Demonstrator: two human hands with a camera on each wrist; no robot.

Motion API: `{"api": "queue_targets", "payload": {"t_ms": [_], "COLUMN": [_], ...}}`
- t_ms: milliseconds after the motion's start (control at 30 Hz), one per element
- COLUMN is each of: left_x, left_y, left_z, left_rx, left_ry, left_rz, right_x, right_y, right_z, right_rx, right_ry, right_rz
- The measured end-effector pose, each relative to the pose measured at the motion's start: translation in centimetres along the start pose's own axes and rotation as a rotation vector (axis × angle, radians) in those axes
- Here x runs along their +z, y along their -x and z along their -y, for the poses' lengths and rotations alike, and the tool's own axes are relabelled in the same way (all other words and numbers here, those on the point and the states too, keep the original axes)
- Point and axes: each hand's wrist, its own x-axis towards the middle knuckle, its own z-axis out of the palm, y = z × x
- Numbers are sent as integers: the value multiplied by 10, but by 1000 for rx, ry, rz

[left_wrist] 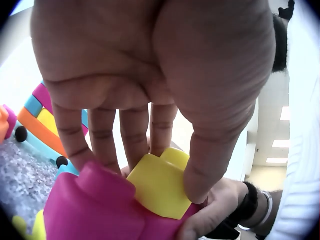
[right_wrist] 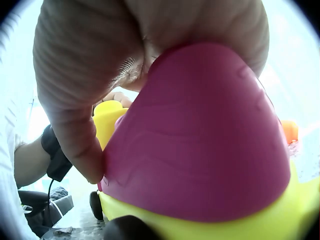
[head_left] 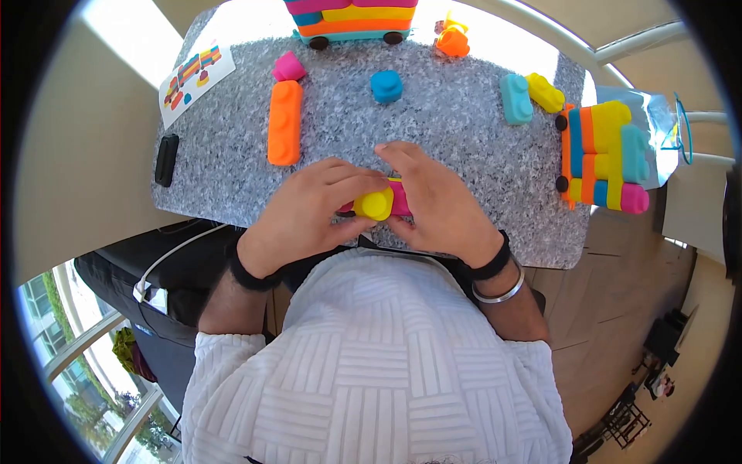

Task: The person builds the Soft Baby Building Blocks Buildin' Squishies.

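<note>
My left hand (head_left: 301, 207) pinches a yellow toy block (head_left: 375, 205) between its fingers and thumb, near the table's front edge. That block sits against a magenta block (left_wrist: 95, 205), its lower side meeting the magenta surface in the left wrist view. My right hand (head_left: 442, 203) grips a large magenta piece (right_wrist: 200, 140) with rounded, sloping sides and faint raised lines. Beneath this piece shows a yellow base (right_wrist: 280, 215) with black wheels (right_wrist: 131, 228). In the head view the hands hide most of this build.
On the granite table (head_left: 332, 116) lie an orange block (head_left: 284, 124), a pink block (head_left: 289, 66), a blue block (head_left: 386, 86), a teal block (head_left: 516, 100) and a yellow piece (head_left: 546, 93). Block-laden wagons stand at the back (head_left: 355, 26) and right (head_left: 603, 155). A picture sheet (head_left: 197, 81) lies left.
</note>
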Motion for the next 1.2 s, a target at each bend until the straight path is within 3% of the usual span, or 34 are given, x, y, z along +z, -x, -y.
{"api": "queue_targets", "payload": {"t_ms": [133, 300, 367, 400, 467, 567, 667, 900, 1000, 1067, 1200], "left_x": [-5, 3, 6, 6, 7, 8, 9, 7, 5, 7, 6], "left_y": [1, 2, 3, 4, 4, 4, 4, 2, 0, 1, 0], "left_z": [3, 4, 4, 4, 5, 5, 4, 3, 2, 3, 4], "left_rx": [-151, -82, -92, -97, -94, -84, -92, -118, -152, -158, -156], "left_ry": [48, 11, 2, -9, -16, -33, -40, -23, -11, -16, -14], "left_rz": [60, 13, -3, -8, -24, -42, -42, -29, -4, 1, 10], "right_x": [-2, -26, -47, -56, -75, -96, -106, -103, -102, -102, -97], "right_y": [-5, -10, -9, -7, -6, 4, 19, 23, 12, 2, 4], "right_z": [0, 1, -11, -19, -40, -82, -122, -141, -104, -56, 1], "right_rx": [-14, 63, 69, 64, 341, 416, 401, 565, 446, 285, 118], "right_ry": [20, -130, 244, 246, 471, 667, 836, 662, 539, 184, 39], "right_rz": [47, 117, 40, 48, -100, -236, -218, -142, -83, 14, 130]}}
